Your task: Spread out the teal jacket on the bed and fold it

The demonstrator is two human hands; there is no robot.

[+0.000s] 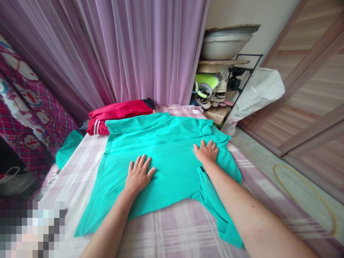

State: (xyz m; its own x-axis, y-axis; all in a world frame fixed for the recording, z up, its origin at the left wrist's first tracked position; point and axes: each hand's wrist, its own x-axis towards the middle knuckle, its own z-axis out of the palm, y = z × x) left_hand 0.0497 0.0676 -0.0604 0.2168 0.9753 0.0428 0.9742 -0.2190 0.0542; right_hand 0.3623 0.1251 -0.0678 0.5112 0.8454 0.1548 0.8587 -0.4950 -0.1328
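A turquoise shirt (172,157) lies spread out on a surface covered by a plaid cloth (172,229). My left hand (139,175) rests flat on the shirt's lower middle, fingers spread. Farther to the right, my right hand (206,152) presses flat on the cloth of the shirt, its fingers also apart. One sleeve (220,215) trails toward me beneath my right forearm, which hides part of it. Neither hand grasps anything.
A folded red garment (120,110) lies behind the shirt against purple curtains (139,50). At back right stands a shoe rack (245,77) topped by a white basin (225,44). A yellow hoop (309,182) lies on the floor. Patterned fabric (24,89) hangs at left.
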